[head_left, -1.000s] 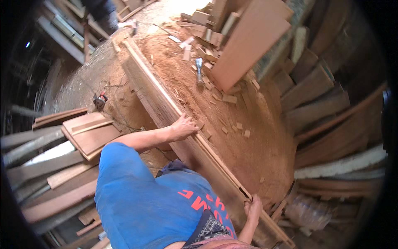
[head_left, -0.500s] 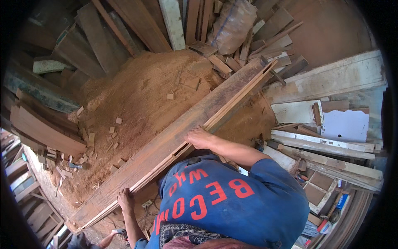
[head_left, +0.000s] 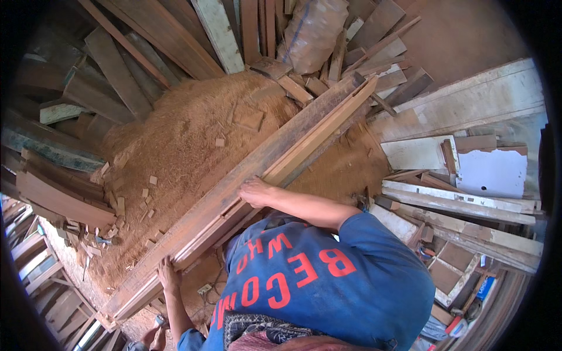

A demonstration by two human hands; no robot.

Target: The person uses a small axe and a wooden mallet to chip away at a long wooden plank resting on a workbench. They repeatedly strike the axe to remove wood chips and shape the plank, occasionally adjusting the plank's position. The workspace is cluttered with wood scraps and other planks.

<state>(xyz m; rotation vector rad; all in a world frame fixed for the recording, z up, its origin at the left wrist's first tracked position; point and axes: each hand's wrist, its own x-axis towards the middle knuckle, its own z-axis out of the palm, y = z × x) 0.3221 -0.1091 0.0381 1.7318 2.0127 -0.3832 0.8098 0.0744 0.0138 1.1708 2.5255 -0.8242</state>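
Note:
A long, pale wooden beam with grooved edges runs diagonally from the lower left to the upper right. It lies along a wide, dusty plank. My right hand grips the beam near its middle, with the fingers curled over the far edge. Farther down to the left, my left hand clasps the beam close to its near end. Part of each hand's grip is hidden behind the wood. My blue shirt with red lettering covers the lower middle and hides some of the beam's near side.
Sawdust with scattered small wood offcuts covers the floor beyond the plank. Stacked boards and a bulging plastic sack stand at the back. White-painted boards crowd the right. Part of another person shows at the lower left.
The beam has turned about its length: more of its pale side face shows toward its far end. Both hands appear farther left, still gripping it; the whole view has also shifted slightly.

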